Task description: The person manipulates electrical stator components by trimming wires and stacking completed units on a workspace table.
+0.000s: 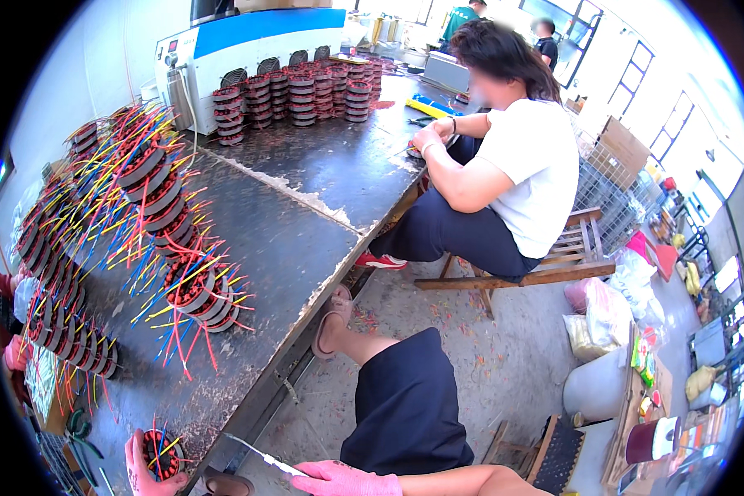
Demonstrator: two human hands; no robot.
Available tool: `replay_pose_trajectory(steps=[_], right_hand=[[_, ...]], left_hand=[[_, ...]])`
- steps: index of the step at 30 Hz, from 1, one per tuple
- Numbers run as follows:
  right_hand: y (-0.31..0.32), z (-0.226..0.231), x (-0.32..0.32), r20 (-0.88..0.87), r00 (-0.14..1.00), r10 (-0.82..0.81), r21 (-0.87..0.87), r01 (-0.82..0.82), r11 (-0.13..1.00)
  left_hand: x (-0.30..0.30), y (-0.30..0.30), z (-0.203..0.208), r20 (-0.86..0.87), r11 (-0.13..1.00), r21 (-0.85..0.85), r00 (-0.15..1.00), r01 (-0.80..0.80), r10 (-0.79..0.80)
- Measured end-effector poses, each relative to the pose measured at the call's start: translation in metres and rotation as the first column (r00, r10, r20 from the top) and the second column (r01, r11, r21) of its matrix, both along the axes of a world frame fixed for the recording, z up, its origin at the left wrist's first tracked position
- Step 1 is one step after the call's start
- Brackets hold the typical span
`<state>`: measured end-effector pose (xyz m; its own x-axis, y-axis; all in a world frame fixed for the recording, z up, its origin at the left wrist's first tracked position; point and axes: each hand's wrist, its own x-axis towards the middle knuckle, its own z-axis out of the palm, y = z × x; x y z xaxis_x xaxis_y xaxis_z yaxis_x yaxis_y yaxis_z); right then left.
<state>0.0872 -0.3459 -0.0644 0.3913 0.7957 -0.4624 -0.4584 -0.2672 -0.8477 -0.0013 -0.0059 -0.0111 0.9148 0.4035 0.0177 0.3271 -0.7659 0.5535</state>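
Observation:
At the table's near edge my left hand (140, 474), in a pink glove, is closed around the side of a small motor stator (162, 455). Red, blue and yellow wires stick up from the stator, and it rests on the dark tabletop. My right hand (349, 479), also in a pink glove, is closed on a white-handled pick (279, 465). Its thin metal shaft points up and left, past the table edge, apart from the stator. Beyond my left hand, long leaning stacks of wired stators (192, 289) lie across the table.
Shorter stator stacks (302, 97) stand by a white and blue machine (264, 41). Pliers (80, 424) lie left of my left hand. A person in a white shirt (539, 165) sits on a wooden chair (566, 248) at right, hands on the table. Bags (608, 310) lie on the floor.

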Motion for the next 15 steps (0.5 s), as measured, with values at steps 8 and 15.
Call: replay_pose_trajectory(steps=[8,15], right_hand=[[0.003,-0.016,0.001,0.094,0.996,0.001,0.005,-0.002,1.000],[0.004,-0.011,0.000,0.041,0.999,0.015,0.014,-0.016,1.000]], left_hand=[[-0.006,0.012,-0.016,0.026,0.999,0.034,1.000,0.015,-0.016],[0.008,-0.013,0.022,-0.022,0.995,0.073,0.998,0.061,-0.060]])
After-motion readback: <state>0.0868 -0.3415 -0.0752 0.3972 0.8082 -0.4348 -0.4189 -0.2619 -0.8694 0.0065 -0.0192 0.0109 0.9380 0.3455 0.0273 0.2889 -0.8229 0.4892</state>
